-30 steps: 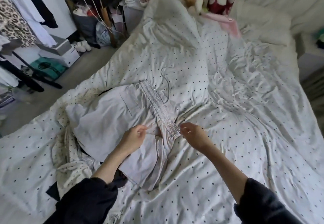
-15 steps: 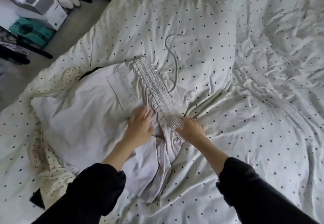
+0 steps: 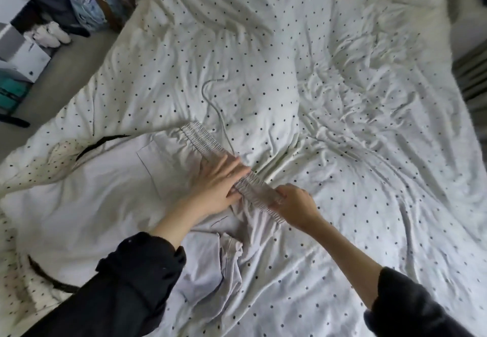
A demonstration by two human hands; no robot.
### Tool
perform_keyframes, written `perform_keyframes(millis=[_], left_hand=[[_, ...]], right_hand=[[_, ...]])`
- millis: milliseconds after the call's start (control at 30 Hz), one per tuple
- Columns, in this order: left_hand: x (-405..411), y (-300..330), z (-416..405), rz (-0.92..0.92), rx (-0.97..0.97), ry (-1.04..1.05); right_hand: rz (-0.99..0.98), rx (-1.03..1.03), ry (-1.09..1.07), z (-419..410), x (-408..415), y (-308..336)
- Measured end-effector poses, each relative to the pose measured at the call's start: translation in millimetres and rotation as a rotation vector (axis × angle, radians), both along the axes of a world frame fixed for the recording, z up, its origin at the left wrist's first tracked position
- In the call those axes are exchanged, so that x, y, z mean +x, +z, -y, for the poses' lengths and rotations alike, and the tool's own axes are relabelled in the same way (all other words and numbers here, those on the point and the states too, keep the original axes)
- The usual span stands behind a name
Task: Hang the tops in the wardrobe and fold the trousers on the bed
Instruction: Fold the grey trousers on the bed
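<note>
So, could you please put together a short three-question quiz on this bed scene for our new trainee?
1. True or false: the left hand lies flat, fingers straight, on the pale trousers.
2. Which part of the trousers does the right hand pinch? A) a leg hem B) the elastic waistband C) the back pocket
3. Fill in: a loose drawstring trails from the waistband across the ______ duvet.

Key: 1 true; 2 B; 3 spotted.
</note>
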State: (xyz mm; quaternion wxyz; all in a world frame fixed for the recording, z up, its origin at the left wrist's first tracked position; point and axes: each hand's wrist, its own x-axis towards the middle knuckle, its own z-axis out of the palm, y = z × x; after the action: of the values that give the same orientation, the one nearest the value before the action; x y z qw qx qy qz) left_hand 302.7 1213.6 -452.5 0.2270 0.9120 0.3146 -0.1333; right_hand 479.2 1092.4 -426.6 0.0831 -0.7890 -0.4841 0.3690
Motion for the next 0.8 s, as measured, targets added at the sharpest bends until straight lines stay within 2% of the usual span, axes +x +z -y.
perform_keyframes(millis=[100, 200, 267, 400, 533, 800], left_hand=[[23, 7, 30, 0.189, -0.009, -0.024], [35, 18, 72, 0.442, -0.031, 0.150], [40, 30, 97, 0.467, 0.025, 0.191], [56, 58, 141, 0.375, 0.250, 0.121], [90, 79, 191, 0.333, 0.295, 0.007], [208, 80, 321, 0.005, 0.113, -0.260]], right_hand=[[-0.156, -0.057, -0.152, 24, 29, 24], [-0.317, -0.044, -0.334, 57, 51, 46], [-0.339, -0.005, -0.428, 77, 61, 59], [-0.384, 0.099, -0.594, 117, 84, 88], [-0.334, 0.236, -0.723, 174, 118, 120], [-0.212, 0.374, -1.016, 340, 227, 132]])
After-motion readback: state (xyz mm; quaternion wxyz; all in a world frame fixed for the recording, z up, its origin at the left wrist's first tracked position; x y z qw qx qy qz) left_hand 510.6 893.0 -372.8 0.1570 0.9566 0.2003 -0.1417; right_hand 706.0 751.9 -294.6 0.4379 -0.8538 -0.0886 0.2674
